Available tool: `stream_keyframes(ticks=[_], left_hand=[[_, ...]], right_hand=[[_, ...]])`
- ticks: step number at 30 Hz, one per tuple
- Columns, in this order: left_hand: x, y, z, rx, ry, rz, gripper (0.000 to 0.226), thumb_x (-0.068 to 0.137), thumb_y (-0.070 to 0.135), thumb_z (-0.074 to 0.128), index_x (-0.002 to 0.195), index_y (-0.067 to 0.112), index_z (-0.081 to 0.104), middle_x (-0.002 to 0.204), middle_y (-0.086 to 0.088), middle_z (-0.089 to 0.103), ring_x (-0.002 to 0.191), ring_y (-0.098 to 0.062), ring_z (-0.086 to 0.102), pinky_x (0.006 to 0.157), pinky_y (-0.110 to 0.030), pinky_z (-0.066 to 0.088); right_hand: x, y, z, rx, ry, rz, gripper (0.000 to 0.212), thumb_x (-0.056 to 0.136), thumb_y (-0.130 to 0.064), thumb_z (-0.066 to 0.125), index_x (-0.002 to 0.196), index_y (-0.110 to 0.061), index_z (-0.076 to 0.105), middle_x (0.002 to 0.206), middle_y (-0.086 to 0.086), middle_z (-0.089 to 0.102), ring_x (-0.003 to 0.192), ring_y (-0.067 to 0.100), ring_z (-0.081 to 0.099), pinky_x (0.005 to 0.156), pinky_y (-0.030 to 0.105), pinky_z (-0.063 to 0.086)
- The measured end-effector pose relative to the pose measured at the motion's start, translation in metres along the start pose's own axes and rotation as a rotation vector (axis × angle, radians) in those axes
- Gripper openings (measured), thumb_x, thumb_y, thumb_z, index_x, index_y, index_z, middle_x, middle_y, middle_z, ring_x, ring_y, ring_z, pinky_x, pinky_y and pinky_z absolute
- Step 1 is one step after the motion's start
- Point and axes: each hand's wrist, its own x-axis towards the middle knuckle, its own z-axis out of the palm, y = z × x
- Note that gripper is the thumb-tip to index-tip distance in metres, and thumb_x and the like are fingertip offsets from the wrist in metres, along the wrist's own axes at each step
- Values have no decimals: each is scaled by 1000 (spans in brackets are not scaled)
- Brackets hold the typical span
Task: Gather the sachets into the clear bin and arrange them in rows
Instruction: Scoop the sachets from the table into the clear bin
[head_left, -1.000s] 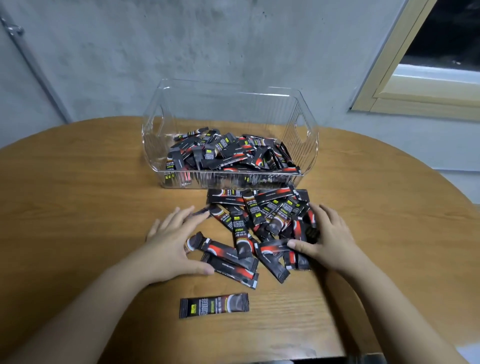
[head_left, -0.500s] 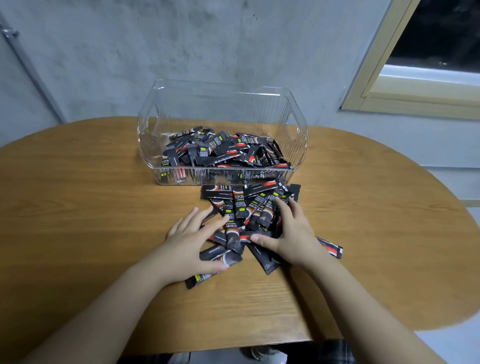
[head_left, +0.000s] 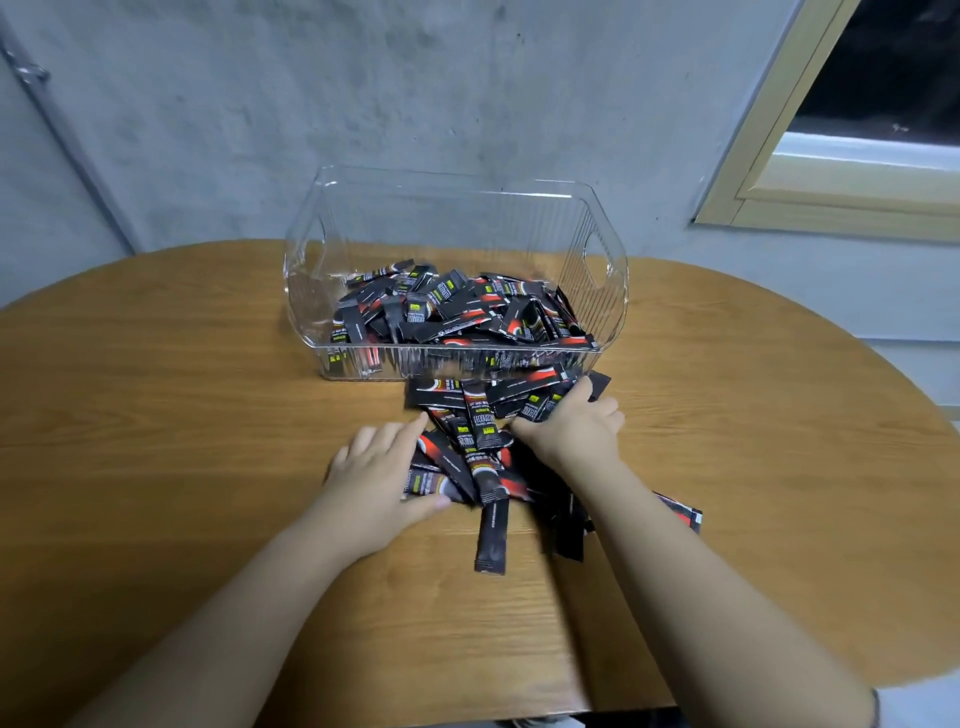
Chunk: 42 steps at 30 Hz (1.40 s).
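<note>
Nearest, one sachet (head_left: 492, 538) pokes out low of centre, likely left behind. Both hands cup the pile (head_left: 470, 441) mid-frame: left hand (head_left: 382, 475) flat-fingered against it, right hand (head_left: 574, 431) curled over sachets. Squeeze unevenly and they'll slip before reaching the bin (head_left: 457, 270) above.

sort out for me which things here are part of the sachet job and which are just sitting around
Part of the job:
- clear ribbed plastic bin, holding a jumbled heap of sachets
- loose pile of black and red sachets on the table in front of it
- left hand and right hand, at either side of that pile

Just there:
- round wooden table
- grey concrete wall
- cream-framed window
</note>
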Motion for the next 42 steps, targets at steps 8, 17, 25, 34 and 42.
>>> stream_keyframes(ticks=[8,17,25,34,42], left_hand=[[4,-5,2,-147,96,43,51,93,40,52,142,36,37,117,13,45,112,-9,37,93,-24,35],[7,-14,-9,-377,245,77,35,87,8,64,115,28,68,93,16,60,89,-13,58,81,-38,49],[19,-16,-42,-401,484,144,37,83,2,67,114,24,69,95,11,63,94,-16,59,86,-35,48],[86,-1,-97,-346,616,59,31,87,12,64,118,15,67,102,-7,65,97,-27,58,84,-34,44],[142,16,-81,-181,126,-112,45,95,35,50,138,26,44,134,-5,53,117,-28,50,95,-39,42]], right_hand=[[5,16,-3,314,61,-85,67,84,-23,68,134,-5,27,124,22,48,108,38,53,79,37,42],[0,33,-14,687,226,-219,56,89,-8,59,136,-14,30,123,6,52,104,23,55,81,28,42],[-9,31,-26,670,394,-472,57,86,-6,63,136,-8,34,132,3,44,123,17,43,106,28,33],[17,-37,-65,523,414,-705,58,86,-3,60,138,-9,34,127,1,42,114,3,36,92,0,18],[98,-95,-85,75,221,-515,66,88,-25,63,141,-8,27,137,20,41,124,37,41,99,41,36]])
